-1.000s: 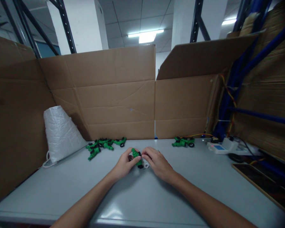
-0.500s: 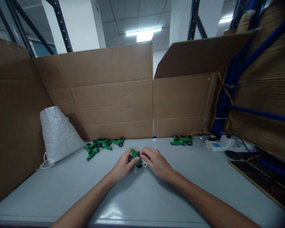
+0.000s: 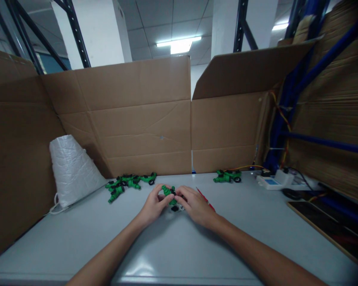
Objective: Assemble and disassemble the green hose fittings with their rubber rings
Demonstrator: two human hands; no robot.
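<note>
Close together over the middle of the table, both of my hands are closed on one small green toy vehicle [image 3: 167,191] with a stepped, narrowing end and black parts. My left hand [image 3: 153,204] grips its left side between thumb and fingers. From the right, the thumb and fingertips of my right hand [image 3: 194,204] pinch it; these fingers hide part of it. Just below the toy, small black and white round parts [image 3: 175,208] show on or near the tabletop. A thin red stick-like object [image 3: 205,198] lies beside my right hand, partly covered by it.
Several similar green toys [image 3: 129,180] lie in a group at the back left. More green toys [image 3: 227,176] lie at the back right, near a white power strip [image 3: 274,182]. A white padded bag [image 3: 73,171] leans on the left. Cardboard walls [image 3: 137,119] enclose the table [image 3: 155,254].
The toy has been tilted a little in my hands, its stepped end now pointing more to the upper left. More of the red object shows beside my right hand.
</note>
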